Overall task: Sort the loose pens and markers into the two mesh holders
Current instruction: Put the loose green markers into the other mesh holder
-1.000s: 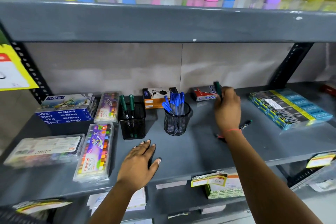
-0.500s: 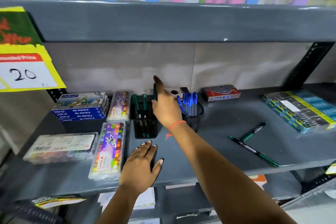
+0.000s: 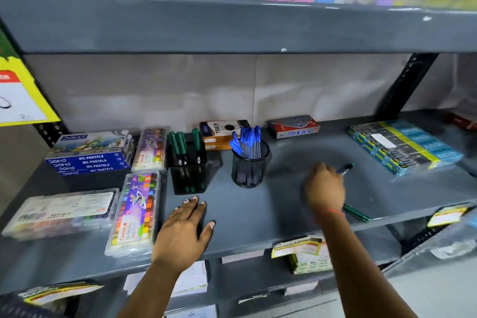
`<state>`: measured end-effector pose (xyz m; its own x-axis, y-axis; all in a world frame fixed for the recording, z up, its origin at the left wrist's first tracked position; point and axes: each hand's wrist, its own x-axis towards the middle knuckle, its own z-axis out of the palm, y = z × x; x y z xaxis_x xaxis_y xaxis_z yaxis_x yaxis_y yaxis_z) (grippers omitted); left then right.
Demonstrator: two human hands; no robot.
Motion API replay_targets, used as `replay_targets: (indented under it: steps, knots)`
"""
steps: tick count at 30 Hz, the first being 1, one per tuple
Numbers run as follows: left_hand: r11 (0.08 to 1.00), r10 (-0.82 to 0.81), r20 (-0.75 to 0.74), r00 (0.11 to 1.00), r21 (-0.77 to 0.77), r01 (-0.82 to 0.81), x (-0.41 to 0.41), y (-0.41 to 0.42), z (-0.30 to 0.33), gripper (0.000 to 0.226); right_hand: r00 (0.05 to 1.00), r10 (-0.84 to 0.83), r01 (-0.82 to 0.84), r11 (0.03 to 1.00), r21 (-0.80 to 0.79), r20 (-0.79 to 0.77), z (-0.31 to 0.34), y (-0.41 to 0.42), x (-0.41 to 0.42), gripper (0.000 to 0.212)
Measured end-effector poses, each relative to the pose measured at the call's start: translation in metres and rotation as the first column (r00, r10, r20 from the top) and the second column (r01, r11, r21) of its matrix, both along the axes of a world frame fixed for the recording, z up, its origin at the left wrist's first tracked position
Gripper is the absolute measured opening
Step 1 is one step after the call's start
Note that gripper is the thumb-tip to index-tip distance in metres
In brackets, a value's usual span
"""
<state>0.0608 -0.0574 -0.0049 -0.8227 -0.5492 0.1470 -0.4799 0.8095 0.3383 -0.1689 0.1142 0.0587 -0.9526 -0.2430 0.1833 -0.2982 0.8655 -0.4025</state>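
The left hand (image 3: 184,230) lies flat on the shelf (image 3: 258,214), fingers spread. The right hand (image 3: 324,190) covers two loose markers — grip unclear.

a grey painted metal shelf (image 3: 296,204) fills the frame, its surface dull and scuffed, set in a shop rack with a black perforated upright strut (image 3: 405,85) at the right rear and another at the left. above it runs a second grey metal shelf (image 3: 232,26), chipped white in spots. behind the rack stands a pale beige tiled wall (image 3: 180,90) with one vertical joint near the middle. soft, even light falls from above and glints off the glossy top of the upper shelf. a lower grey shelf edge (image 3: 258,289) shows beneath
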Motion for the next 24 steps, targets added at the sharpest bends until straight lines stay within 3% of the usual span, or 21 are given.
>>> replay_targets:
  steps: [3, 8, 12, 15, 18, 22, 24]
  knots:
    - [1.000, 0.002, -0.003, 1.000, 0.003, -0.002, -0.001, 0.002, 0.003, 0.051, 0.987, -0.152, 0.129, 0.943, 0.307, 0.052, -0.009, 0.034, -0.005, 0.033]
    - [1.000, 0.006, -0.001, 1.000, 0.017, -0.006, -0.001, 0.002, 0.004, 0.051, 0.990, -0.089, 0.039, 0.913, 0.407, 0.106, -0.016, 0.037, 0.009, 0.029]
    - [1.000, -0.002, 0.019, 1.000, 0.016, 0.002, -0.001, 0.001, 0.004, 0.053, 0.971, 0.192, -0.234, 0.894, 0.383, 0.146, -0.016, 0.012, 0.035, 0.032]
    - [1.000, -0.002, 0.029, 1.000, 0.011, 0.001, -0.001, 0.000, 0.004, 0.053, 0.915, 0.337, -0.387, 0.891, 0.239, 0.223, -0.017, -0.006, 0.050, 0.034]
    - [1.000, 0.006, 0.034, 0.999, 0.002, -0.006, -0.001, 0.000, 0.003, 0.054, 0.903, 0.317, -0.357, 0.929, 0.095, 0.289, -0.015, -0.016, 0.052, 0.031]
    - [1.000, 0.014, 0.034, 0.999, -0.002, -0.014, 0.000, 0.000, 0.003, 0.054, 0.928, 0.227, -0.249, 0.968, 0.038, 0.295, -0.014, -0.026, 0.052, 0.028]
    - [1.000, 0.013, 0.038, 0.999, 0.001, -0.013, 0.000, 0.000, 0.002, 0.055, 0.931, 0.212, -0.247, 0.965, 0.084, 0.296, -0.015, -0.027, 0.053, 0.030]
